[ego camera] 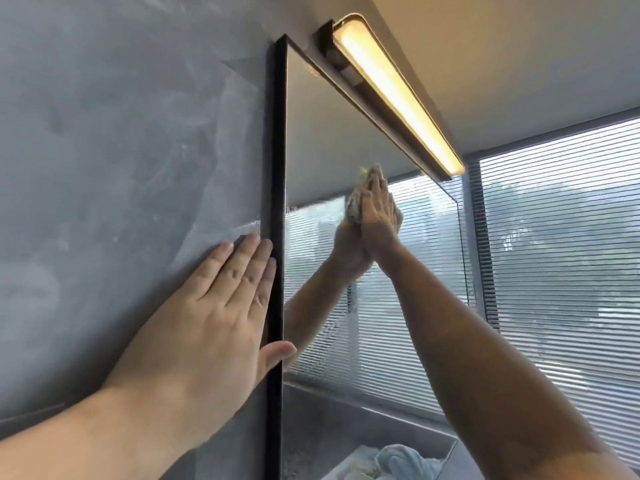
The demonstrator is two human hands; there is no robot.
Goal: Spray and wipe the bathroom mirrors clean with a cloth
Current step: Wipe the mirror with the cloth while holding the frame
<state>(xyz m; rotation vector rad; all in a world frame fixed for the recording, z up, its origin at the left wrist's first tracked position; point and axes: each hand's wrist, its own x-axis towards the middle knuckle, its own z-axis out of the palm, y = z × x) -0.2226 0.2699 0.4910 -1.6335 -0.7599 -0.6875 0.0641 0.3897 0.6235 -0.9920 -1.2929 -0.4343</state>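
Mirror, right hand flat, pressing cloth, left hand flat on wall

Left hand flat on wall left of mirror; right hand presses cloth on mirror below lamp.

Bathroom: framed mirror, vanity light

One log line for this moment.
step: wiping | right hand: presses cloth on upper mirror | left hand: flat on wall, thumb across frame
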